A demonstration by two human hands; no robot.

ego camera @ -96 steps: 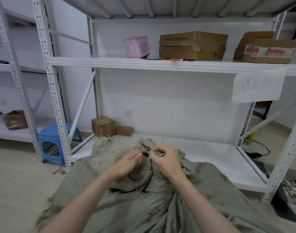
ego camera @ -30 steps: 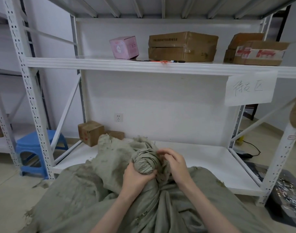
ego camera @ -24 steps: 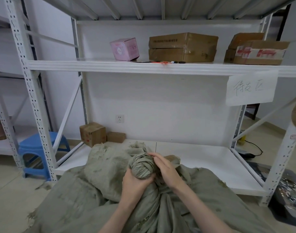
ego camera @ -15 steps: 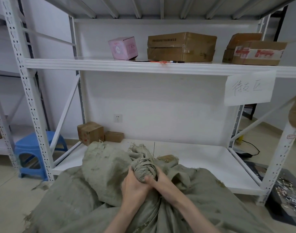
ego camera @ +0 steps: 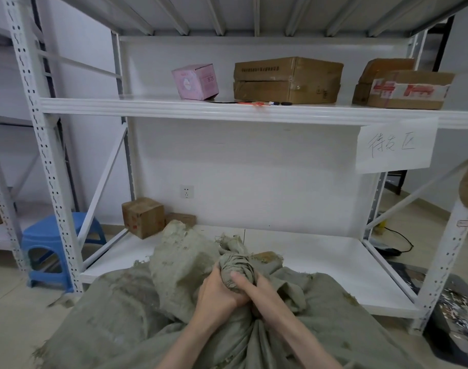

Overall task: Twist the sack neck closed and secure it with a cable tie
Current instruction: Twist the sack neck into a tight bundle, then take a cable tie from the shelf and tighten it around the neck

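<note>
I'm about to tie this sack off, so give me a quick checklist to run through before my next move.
1. Sack neck twisted into a tight knob: ok.
2. Left hand grips the neck: ok.
3. Right hand grips the neck, thumb across it: ok.
4. Cable tie within reach: cannot tell, none in view.
5. A hand free to fetch it: not ok, both are holding the twist.

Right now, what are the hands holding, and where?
Both grip the sack by its twisted neck: left hand and right hand wrapped round it.
</note>
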